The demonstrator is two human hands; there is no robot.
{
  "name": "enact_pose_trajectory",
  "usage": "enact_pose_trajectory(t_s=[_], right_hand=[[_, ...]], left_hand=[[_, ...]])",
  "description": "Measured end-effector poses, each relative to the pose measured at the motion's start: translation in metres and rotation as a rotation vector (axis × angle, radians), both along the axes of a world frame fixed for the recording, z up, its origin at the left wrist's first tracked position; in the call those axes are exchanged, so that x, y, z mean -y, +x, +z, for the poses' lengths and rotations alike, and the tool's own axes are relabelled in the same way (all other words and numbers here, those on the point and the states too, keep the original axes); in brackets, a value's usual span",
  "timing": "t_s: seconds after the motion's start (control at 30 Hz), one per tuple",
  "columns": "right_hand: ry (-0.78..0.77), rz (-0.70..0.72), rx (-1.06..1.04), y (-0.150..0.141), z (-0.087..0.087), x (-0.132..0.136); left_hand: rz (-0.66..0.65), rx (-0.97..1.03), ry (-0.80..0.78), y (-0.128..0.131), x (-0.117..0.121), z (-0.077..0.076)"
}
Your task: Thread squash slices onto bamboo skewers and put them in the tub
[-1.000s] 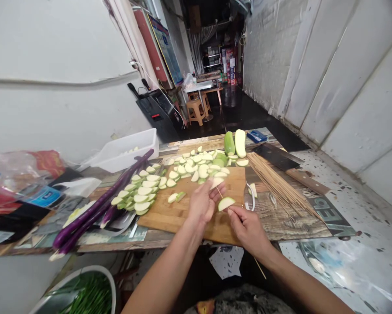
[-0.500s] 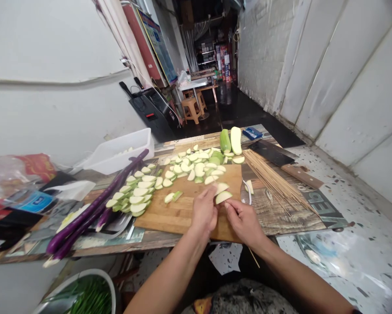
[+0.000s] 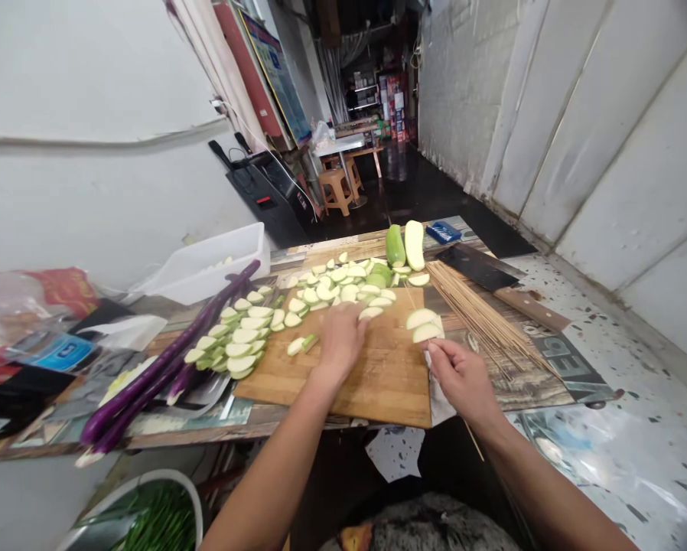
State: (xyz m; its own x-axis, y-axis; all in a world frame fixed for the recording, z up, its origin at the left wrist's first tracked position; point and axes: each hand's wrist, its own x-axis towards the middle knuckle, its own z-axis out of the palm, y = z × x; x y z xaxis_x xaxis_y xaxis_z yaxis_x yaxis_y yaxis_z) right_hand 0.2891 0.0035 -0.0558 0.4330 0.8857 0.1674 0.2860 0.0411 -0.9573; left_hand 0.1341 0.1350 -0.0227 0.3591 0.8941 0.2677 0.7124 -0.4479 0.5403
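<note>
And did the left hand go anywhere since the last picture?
Yes. Against the cutting board, the left hand has moved left and farther from the person, toward the pale slices.

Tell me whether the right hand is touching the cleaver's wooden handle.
Apart. The head view shows the right hand clear of the cleaver's wooden handle, with the spread of skewers and some tabletop between them.

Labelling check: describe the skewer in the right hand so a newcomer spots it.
Find the wooden cutting board near the middle of the view. By its right edge, the right hand pinches a thin skewer. Unlike the bare skewers bundled farther right, this one carries two pale, green-edged slices.
</note>
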Motion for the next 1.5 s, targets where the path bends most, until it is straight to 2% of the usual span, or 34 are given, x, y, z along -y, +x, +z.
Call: enact_pose_trajectory(t_s=[0.07,0.17,0.3,0.5,0.67,0.77,0.83,0.9,0.97,1.07,1.23,1.5], right_hand=[[0.002,0.005,-0.005,-0.001,-0.003,0.000],[0.005,0.019,-0.022,-0.003,-0.007,0.001],[0.002,0.038,-0.043,-0.005,-0.006,0.002],[0.003,0.068,-0.075,-0.008,-0.001,0.004],[0.005,0.103,-0.046,-0.011,-0.002,0.006],[-0.004,0.113,0.000,-0.015,-0.002,0.008],[-0.012,0.135,0.033,-0.018,0.000,0.010],[-0.014,0.179,0.055,-0.023,0.003,0.011],[-0.009,0.232,0.079,-0.028,0.006,0.012],[-0.008,0.294,0.116,-0.035,0.009,0.012],[-0.018,0.317,0.148,-0.040,0.007,0.013],[-0.025,0.311,0.158,-0.038,0.007,0.013]], left_hand=[[0.046,-0.223,0.045,0.006,-0.004,-0.002],[0.125,-0.373,0.074,0.014,-0.006,-0.005],[0.202,-0.438,0.036,0.021,-0.009,-0.005],[0.181,-0.384,0.072,0.024,-0.010,-0.005],[0.080,-0.138,0.028,0.019,-0.003,-0.015],[-0.030,0.093,-0.033,0.016,0.001,-0.021],[-0.027,0.304,-0.099,0.013,0.000,-0.022],[0.034,0.585,-0.258,0.010,-0.001,-0.018],[0.075,0.869,-0.498,0.005,-0.002,-0.012],[0.090,1.125,-0.769,-0.003,-0.001,-0.002],[0.135,1.274,-0.823,-0.011,-0.001,0.002],[0.154,1.277,-0.820,-0.015,-0.001,0.004]])
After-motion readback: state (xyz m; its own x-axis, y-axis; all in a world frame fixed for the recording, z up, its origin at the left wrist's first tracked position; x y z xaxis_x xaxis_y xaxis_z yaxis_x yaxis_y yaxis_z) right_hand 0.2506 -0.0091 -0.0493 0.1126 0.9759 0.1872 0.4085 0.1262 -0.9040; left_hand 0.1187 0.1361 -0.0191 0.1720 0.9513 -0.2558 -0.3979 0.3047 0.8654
